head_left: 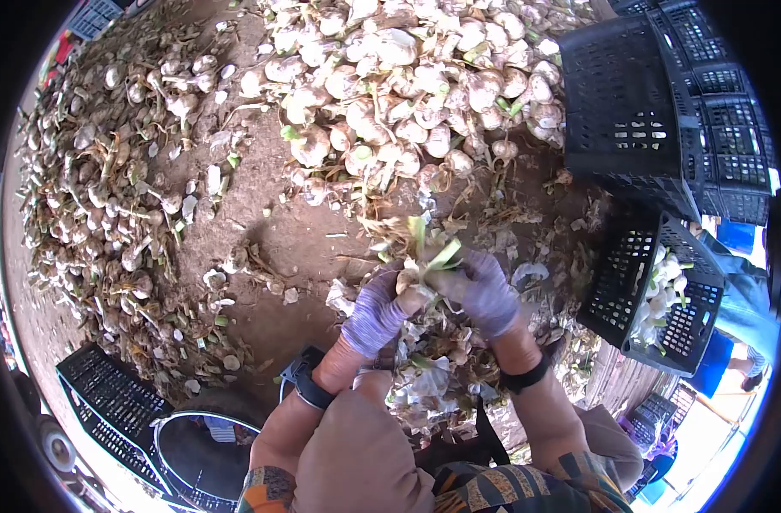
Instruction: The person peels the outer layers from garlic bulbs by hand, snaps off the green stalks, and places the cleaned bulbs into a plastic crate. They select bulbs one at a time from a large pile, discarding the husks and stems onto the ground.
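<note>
My left hand [378,312], in a purple-and-white knit glove with the fingertips showing, is closed around a garlic bulb [409,278]. Pale green stem pieces [444,255] stick up beside the bulb. On the other side, my right hand [486,295], gloved the same way, is right against the garlic. Motion smears its fingers, so their grip does not show. Peeled papery skins [429,380] litter the ground under both hands. Just beyond them lies a large heap of whitish garlic bulbs [408,94].
Garlic with long dry stems [108,205] spreads over the ground at left. A black crate [621,103] stands at upper right, and a tilted crate [608,291] below it holds white garlic [664,286]. A black bucket [207,449] is at lower left. Another person [749,299] is at right.
</note>
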A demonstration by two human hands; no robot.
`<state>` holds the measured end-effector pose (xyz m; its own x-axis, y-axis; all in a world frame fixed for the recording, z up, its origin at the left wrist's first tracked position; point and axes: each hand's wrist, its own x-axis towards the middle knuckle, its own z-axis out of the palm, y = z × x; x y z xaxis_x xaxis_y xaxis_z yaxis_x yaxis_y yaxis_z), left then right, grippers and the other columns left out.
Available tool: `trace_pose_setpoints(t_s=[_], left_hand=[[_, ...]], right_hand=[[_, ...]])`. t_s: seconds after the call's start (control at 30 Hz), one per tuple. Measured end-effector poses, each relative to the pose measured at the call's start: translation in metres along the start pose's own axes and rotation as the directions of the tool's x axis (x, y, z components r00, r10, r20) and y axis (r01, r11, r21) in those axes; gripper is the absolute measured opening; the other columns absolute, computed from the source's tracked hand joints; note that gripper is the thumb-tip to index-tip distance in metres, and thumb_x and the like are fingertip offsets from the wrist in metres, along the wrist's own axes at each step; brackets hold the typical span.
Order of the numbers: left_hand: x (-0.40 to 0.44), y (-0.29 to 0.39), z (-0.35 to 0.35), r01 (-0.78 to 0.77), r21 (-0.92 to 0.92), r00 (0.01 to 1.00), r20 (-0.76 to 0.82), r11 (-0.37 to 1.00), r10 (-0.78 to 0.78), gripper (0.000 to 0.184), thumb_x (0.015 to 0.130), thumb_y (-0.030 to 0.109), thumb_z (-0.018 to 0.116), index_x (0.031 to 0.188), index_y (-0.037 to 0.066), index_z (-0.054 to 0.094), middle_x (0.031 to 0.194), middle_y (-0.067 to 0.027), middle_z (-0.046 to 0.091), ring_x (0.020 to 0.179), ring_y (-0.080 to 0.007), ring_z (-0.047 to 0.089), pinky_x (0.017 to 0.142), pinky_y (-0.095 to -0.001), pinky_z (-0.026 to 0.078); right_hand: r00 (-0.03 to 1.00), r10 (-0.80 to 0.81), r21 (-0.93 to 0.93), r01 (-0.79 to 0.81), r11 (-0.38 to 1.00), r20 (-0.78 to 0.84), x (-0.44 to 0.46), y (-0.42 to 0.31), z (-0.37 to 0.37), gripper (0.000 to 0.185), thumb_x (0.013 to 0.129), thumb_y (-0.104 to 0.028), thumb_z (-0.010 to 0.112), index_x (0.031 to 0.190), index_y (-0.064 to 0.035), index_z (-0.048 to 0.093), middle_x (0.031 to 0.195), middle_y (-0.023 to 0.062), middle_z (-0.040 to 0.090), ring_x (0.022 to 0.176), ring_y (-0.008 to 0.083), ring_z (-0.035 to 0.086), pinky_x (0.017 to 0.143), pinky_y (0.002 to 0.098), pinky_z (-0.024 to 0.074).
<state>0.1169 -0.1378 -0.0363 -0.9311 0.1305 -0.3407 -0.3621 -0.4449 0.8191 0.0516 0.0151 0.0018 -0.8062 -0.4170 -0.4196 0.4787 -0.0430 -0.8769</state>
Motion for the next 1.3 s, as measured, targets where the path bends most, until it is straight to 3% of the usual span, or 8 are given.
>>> trace_pose_setpoints(t_s=[0.13, 0.4, 0.5, 0.6, 0.73, 1.0, 1.2, 1.3], left_hand=[[0.002, -0.001, -0.006, 0.001, -0.734, 0.983, -0.124, 0.679, -0.135, 0.038, 0.077, 0.017, 0.067, 0.109, 0.005, 0.049, 0.091, -0.0056, 0.059, 0.085, -0.0195, 0.06, 0.073, -0.0336, 0.051], [-0.004, 0.054, -0.022, -0.091, -0.705, 0.994, -0.112, 0.703, 0.016, 0.036, 0.072, 0.001, 0.067, 0.106, 0.006, 0.056, 0.097, -0.0099, 0.061, 0.085, -0.0224, 0.062, 0.078, -0.0358, 0.052], [-0.005, 0.056, -0.044, -0.068, 0.305, 0.981, 0.195, 0.95, 0.007, 0.043, 0.069, 0.011, 0.073, 0.108, 0.003, 0.057, 0.105, -0.015, 0.059, 0.098, -0.0292, 0.058, 0.082, -0.036, 0.049], [-0.006, 0.045, -0.022, -0.086, 0.882, 0.992, 0.035, 0.463, 0.118, 0.042, 0.068, 0.009, 0.073, 0.107, 0.007, 0.06, 0.107, -0.0161, 0.055, 0.101, -0.0279, 0.054, 0.085, -0.0347, 0.044], [0.008, 0.034, -0.011, -0.153, 0.445, 0.988, 0.075, 0.883, 0.133, 0.038, 0.068, 0.009, 0.071, 0.104, 0.007, 0.061, 0.102, -0.0155, 0.056, 0.098, -0.0282, 0.054, 0.083, -0.0344, 0.045], [-0.004, 0.022, -0.011, -0.266, 0.502, 0.962, 0.09, 0.823, 0.257, 0.03, 0.059, 0.002, 0.076, 0.084, 0.0, 0.06, 0.087, -0.0108, 0.055, 0.078, -0.0265, 0.055, 0.069, -0.0327, 0.045], [-0.029, -0.049, -0.023, -0.325, 0.928, 0.927, 0.274, -0.184, -0.255, 0.017, 0.078, 0.025, 0.054, 0.084, 0.011, 0.063, 0.097, -0.01, 0.055, 0.103, -0.0278, 0.049, 0.095, -0.0456, 0.032], [-0.019, -0.067, -0.035, -0.054, 0.969, 0.975, 0.103, -0.241, 0.198, 0.023, 0.077, 0.029, 0.054, 0.093, 0.016, 0.062, 0.102, -0.0109, 0.054, 0.109, -0.0271, 0.045, 0.094, -0.0564, 0.029]], right_hand=[[0.927, 0.346, 0.346, -0.281, 0.895, -0.144, 0.005, -0.003, 0.005, 0.014, 0.078, -0.01, 0.062, 0.089, -0.0018, 0.062, 0.065, -0.0011, 0.056, 0.058, 0.0075, 0.053, 0.051, 0.02, 0.0387], [0.827, 0.447, 0.382, -0.312, 0.87, -0.342, 0.001, 0.018, -0.022, 0.011, 0.081, -0.014, 0.055, 0.084, -0.0053, 0.059, 0.067, -0.0015, 0.054, 0.057, 0.0116, 0.051, 0.046, 0.0265, 0.0403], [0.883, 0.336, 0.213, -0.277, 0.937, -0.327, 0.0, 0.021, -0.031, 0.012, 0.08, -0.015, 0.055, 0.083, -0.0043, 0.06, 0.065, -0.0012, 0.054, 0.051, 0.0094, 0.048, 0.045, 0.0245, 0.0371], [0.956, 0.222, 0.059, -0.215, 0.975, -0.191, -0.005, 0.008, -0.031, 0.012, 0.08, -0.015, 0.057, 0.082, -0.0036, 0.06, 0.065, -0.0006, 0.055, 0.051, 0.0089, 0.048, 0.045, 0.0238, 0.0373], [0.952, -0.263, -0.467, 0.306, 0.83, 0.156, -0.003, 0.011, -0.022, 0.012, 0.078, -0.013, 0.06, 0.082, -0.0013, 0.06, 0.065, 0.0016, 0.058, 0.057, 0.0093, 0.052, 0.051, 0.0232, 0.0411], [0.968, 0.216, 0.055, -0.211, 0.976, -0.123, -0.01, -0.005, -0.012, 0.016, 0.076, -0.013, 0.064, 0.087, -0.0008, 0.061, 0.074, 0.0002, 0.06, 0.067, 0.0072, 0.053, 0.058, 0.0214, 0.0428], [0.86, -0.131, 0.199, 0.258, 0.945, -0.492, -0.005, 0.046, -0.081, 0.026, 0.07, -0.031, 0.069, 0.088, -0.0134, 0.062, 0.065, -0.0014, 0.051, 0.06, 0.0114, 0.054, 0.071, 0.028, 0.0435], [0.833, -0.332, 0.338, 0.498, 0.799, -0.443, -0.009, -0.078, -0.105, 0.039, 0.08, -0.034, 0.061, 0.106, -0.0051, 0.052, 0.081, 0.0018, 0.05, 0.073, 0.014, 0.05, 0.058, 0.0298, 0.0405]])
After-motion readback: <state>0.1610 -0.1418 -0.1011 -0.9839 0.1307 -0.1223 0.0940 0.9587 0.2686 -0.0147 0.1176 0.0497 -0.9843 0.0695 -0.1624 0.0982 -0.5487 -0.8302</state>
